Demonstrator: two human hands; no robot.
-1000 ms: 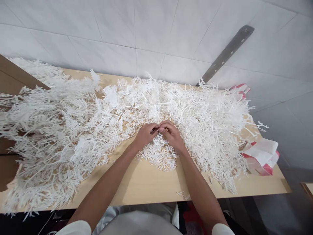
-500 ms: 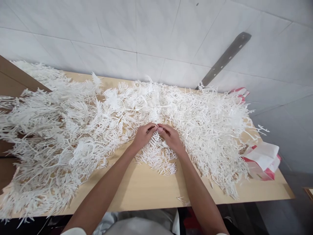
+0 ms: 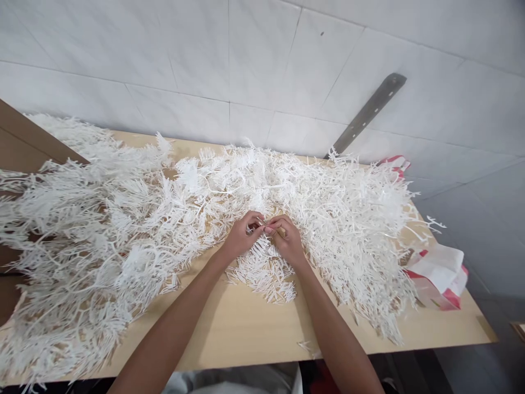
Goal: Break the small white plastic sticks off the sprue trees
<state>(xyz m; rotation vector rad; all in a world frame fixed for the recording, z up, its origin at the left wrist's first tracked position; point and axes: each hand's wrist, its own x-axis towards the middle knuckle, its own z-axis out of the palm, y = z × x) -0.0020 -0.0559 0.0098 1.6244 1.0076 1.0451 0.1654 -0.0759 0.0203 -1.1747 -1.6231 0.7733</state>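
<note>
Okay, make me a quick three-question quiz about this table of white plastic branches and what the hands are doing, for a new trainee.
1. True or false: both hands meet over one white sprig near the table's front middle.
2. What lies at the table's right end? A) a red-and-white plastic bag B) a blue bucket C) a pair of scissors
3. What leans against the tiled wall behind the pile of branches?

Key:
1. True: the left hand and right hand pinch it together at the fingertips.
2. A, the bag.
3. A grey metal strip with holes.
</note>
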